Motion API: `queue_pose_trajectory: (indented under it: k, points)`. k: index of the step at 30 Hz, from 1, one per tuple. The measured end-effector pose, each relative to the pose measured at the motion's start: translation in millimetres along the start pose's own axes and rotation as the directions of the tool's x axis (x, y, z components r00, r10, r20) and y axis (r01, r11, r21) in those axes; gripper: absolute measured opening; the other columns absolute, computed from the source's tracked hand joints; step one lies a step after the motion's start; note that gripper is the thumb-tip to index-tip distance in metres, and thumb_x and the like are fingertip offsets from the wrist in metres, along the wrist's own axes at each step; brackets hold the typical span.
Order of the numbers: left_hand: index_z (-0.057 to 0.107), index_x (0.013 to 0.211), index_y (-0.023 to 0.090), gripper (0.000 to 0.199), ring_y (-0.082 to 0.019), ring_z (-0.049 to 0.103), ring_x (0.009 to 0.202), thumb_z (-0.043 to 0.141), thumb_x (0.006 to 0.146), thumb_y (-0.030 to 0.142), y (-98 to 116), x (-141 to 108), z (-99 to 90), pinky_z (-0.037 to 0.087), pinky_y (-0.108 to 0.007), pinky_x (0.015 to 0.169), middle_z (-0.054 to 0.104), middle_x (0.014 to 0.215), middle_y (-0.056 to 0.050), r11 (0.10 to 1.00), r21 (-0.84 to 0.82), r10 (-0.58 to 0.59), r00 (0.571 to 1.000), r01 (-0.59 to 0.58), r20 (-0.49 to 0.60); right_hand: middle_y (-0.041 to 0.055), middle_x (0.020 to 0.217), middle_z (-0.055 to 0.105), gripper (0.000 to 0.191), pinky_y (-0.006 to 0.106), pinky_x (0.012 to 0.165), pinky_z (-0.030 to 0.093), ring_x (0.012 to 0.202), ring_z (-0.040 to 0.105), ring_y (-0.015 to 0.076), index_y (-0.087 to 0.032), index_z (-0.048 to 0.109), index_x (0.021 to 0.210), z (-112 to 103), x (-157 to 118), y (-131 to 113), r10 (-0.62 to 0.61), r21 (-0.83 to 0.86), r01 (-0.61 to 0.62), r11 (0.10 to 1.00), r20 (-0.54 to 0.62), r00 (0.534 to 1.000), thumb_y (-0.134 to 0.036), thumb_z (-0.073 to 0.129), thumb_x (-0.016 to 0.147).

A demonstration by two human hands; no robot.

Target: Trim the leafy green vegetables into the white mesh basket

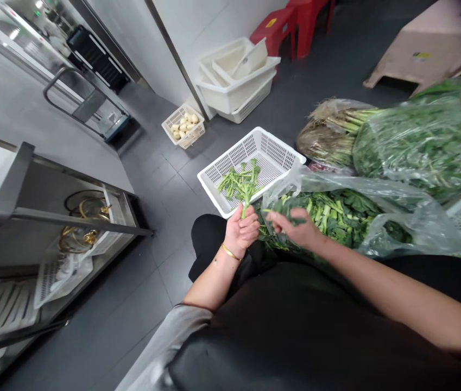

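Observation:
My left hand (241,232), with a gold bangle at the wrist, is closed around a green vegetable stalk (247,191) whose budded top points away from me. To its right, my right hand (301,228) is slightly blurred, its fingers pinched on dark green leaves (284,209). Just beyond my left hand sits a white perforated basket (281,142) with trimmed green stalks (230,182) in its near part. An open clear plastic bag (380,187) of leafy greens (336,214) lies beside and partly behind my right hand.
Bagged leafy herbs (425,141) and rooted scallion-like bundles (328,133) lie at the right. Farther off stand a small basket of pale vegetables (185,126), stacked white tubs (234,81), red stools (275,32) and a hand cart (87,106). A metal shelf (79,217) borders the left.

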State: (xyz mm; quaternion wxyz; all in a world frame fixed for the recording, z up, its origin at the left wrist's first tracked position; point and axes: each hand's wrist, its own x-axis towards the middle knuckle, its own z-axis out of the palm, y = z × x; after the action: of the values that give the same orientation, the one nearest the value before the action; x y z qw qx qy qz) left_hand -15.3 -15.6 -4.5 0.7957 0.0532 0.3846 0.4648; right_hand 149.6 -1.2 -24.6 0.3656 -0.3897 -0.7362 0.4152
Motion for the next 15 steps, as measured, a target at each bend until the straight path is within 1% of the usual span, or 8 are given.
queue_pose_trajectory:
  k: [2,4,7,9,11,12,13,15]
  points:
    - [0.038,0.065,0.019,0.037,-0.005,0.008,0.035,0.043,0.089,0.047,-2,-2,0.6,0.005,-0.014,0.029,0.016,0.048,0.008,0.997,0.041,-0.059,0.998,0.058,0.032,0.0020,0.060,0.060,0.044,0.025,0.055,0.042,0.053,0.054,0.0125,-0.017,0.058,0.068,-1,12,4,0.186,0.151,-0.184,0.971,0.003,0.983,-0.050,0.039,0.090]
    - [0.037,0.065,0.020,0.039,-0.005,0.006,0.035,0.042,0.089,0.049,-9,-1,2.6,0.004,-0.015,0.028,0.015,0.047,0.008,0.990,0.076,-0.126,0.991,0.123,0.044,0.0009,0.054,0.057,0.043,0.025,0.054,0.041,0.051,0.052,0.0128,-0.018,0.055,0.062,-2,24,4,0.220,0.138,-0.219,0.966,0.007,0.975,-0.052,0.045,0.086]
    - [0.039,0.065,0.019,0.038,-0.004,0.010,0.034,0.041,0.090,0.048,-21,2,4.2,0.007,-0.015,0.028,0.016,0.047,0.008,0.988,0.087,-0.128,0.992,0.126,0.015,0.0018,0.053,0.056,0.040,0.025,0.053,0.036,0.052,0.049,0.0132,-0.018,0.054,0.060,-4,27,2,0.086,-0.122,-0.095,0.988,-0.075,0.993,-0.049,0.046,0.085]
    - [0.040,0.066,0.018,0.038,-0.004,0.013,0.034,0.043,0.089,0.047,-23,7,2.6,0.010,-0.014,0.029,0.017,0.047,0.008,0.995,0.083,-0.047,0.997,0.052,-0.063,0.0046,0.063,0.060,0.038,0.026,0.053,0.033,0.057,0.050,0.0142,-0.017,0.057,0.067,-3,18,1,-0.095,-0.330,0.082,0.941,-0.023,0.995,-0.048,0.044,0.085]
    - [0.042,0.067,0.017,0.038,-0.003,0.015,0.034,0.047,0.088,0.048,-11,18,-1.2,0.013,-0.014,0.030,0.019,0.047,0.009,0.993,0.115,0.054,0.986,-0.036,-0.156,0.0065,0.071,0.062,0.038,0.026,0.054,0.031,0.061,0.052,0.0154,-0.016,0.059,0.075,4,7,3,-0.218,-0.443,0.249,0.861,0.119,0.969,-0.049,0.043,0.085]
    - [0.043,0.068,0.017,0.038,-0.003,0.016,0.034,0.049,0.087,0.049,1,26,-3.4,0.013,-0.014,0.031,0.020,0.047,0.009,0.985,0.157,0.100,0.976,-0.069,-0.196,0.0068,0.073,0.062,0.037,0.026,0.055,0.031,0.063,0.053,0.0160,-0.016,0.060,0.079,10,3,5,-0.223,-0.464,0.279,0.841,0.172,0.960,-0.048,0.042,0.086]
    - [0.044,0.069,0.016,0.037,-0.002,0.019,0.034,0.051,0.086,0.049,17,36,-5.6,0.015,-0.014,0.031,0.021,0.047,0.009,0.973,0.213,0.135,0.965,-0.087,-0.223,0.0071,0.077,0.063,0.035,0.026,0.057,0.032,0.067,0.055,0.0165,-0.016,0.060,0.084,17,1,9,-0.186,-0.475,0.264,0.839,0.205,0.961,-0.046,0.042,0.087]
    - [0.048,0.075,0.015,0.036,-0.002,0.022,0.034,0.051,0.085,0.049,57,60,-9.1,0.018,-0.014,0.032,0.024,0.047,0.009,0.908,0.410,0.217,0.933,-0.086,-0.287,0.0084,0.091,0.065,0.030,0.025,0.062,0.035,0.078,0.058,0.0180,-0.017,0.059,0.098,33,2,22,0.034,-0.505,0.107,0.857,0.262,0.965,-0.040,0.044,0.088]
